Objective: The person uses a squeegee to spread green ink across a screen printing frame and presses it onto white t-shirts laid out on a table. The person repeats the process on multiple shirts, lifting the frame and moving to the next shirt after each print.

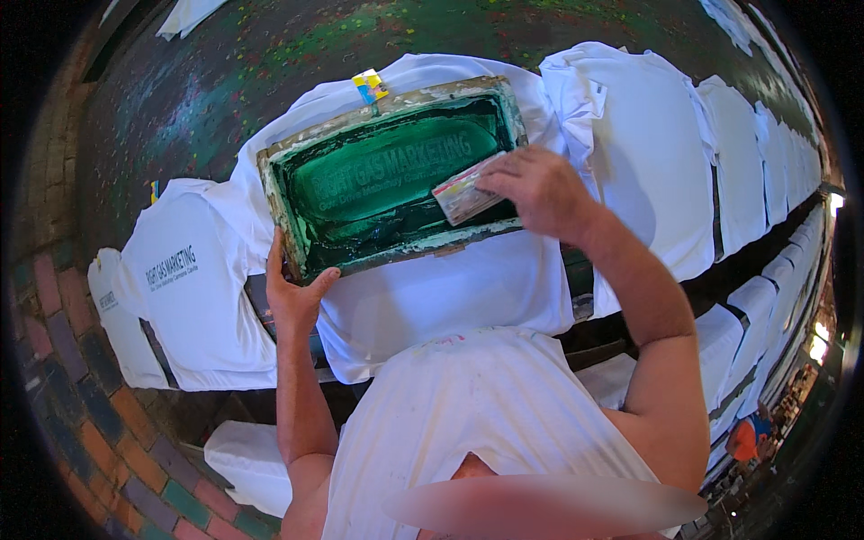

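Observation:
A wooden-framed printing screen (pixel 423 243) lies tilted over a white T-shirt (pixel 441 301). Dark ink is smeared along its inner edges, and its green mesh (pixel 369 173) carries lettering. My left hand (pixel 297 292) grips the frame's near left corner, thumb along the near edge and fingers up the left side. Pinched in my right hand (pixel 547 191) is a flat, pale, ink-stained squeegee (pixel 462 193), held slanted inside the frame at its right end. Whether its lower edge touches the mesh, I cannot tell.
Printed white T-shirts (pixel 184 270) lie to the left. Unprinted ones (pixel 643 153) run in a row to the right, with more along a second row (pixel 751 306). A colour-spattered dark surface (pixel 315 45) stretches beyond the screen. Multicoloured paving (pixel 117 441) covers the floor at lower left.

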Demonstrator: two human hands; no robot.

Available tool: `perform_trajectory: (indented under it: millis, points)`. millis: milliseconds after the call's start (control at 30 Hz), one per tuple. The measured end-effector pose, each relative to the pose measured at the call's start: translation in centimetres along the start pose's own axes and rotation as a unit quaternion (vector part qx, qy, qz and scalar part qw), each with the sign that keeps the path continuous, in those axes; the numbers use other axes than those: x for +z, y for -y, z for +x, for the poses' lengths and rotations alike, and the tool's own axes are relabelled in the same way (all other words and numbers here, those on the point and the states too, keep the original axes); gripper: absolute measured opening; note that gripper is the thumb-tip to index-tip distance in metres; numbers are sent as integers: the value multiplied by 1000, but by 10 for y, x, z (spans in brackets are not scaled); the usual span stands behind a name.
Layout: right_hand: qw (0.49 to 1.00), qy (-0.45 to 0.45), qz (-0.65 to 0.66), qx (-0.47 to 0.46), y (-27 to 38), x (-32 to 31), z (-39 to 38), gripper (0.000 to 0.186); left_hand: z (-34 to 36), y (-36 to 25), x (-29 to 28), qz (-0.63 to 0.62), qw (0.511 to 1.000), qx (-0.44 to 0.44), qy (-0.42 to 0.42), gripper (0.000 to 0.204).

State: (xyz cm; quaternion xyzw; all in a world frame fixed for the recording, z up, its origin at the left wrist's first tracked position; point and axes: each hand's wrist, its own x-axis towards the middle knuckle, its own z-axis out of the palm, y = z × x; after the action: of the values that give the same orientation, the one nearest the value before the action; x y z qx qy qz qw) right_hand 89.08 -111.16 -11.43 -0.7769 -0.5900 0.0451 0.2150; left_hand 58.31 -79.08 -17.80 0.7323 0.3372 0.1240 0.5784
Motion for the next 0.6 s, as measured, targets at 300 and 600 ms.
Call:
perform_trajectory:
  millis: [300, 600]
  points:
    - [999, -19, 29, 14, 46, 23, 46, 40, 45, 32, -6, 141, 967, 154, -146, 40]
    - [997, -69, 33, -14, 72, 92, 176, 44, 50, 35, 12, 73, 978, 96, -172, 42]
